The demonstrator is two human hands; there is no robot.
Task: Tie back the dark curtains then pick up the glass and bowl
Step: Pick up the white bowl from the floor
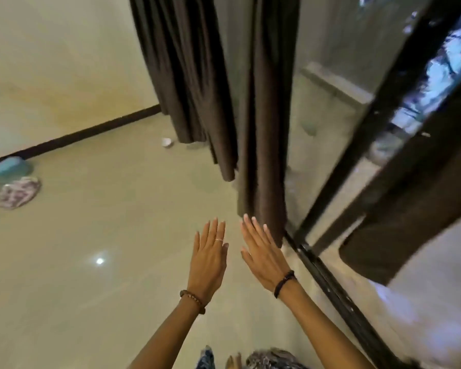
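Dark brown curtains hang along the glass door: a near panel [266, 129] and a far panel [181, 75] by the wall. My left hand [209, 258] and my right hand [262, 251] reach forward side by side, fingers straight, holding nothing. The right hand's fingertips are at the bottom hem of the near panel; contact is unclear. A small white bowl [167, 142] sits on the floor beside the far panel. A faint clear shape, perhaps the glass [194, 145], stands just right of it, blurred.
The black door frame and its floor track [330, 286] run along the right. Another dark curtain piece [399, 222] hangs at the right. A teal object [10, 166] and a patterned cloth [18, 193] lie by the left wall. The tiled floor is glossy.
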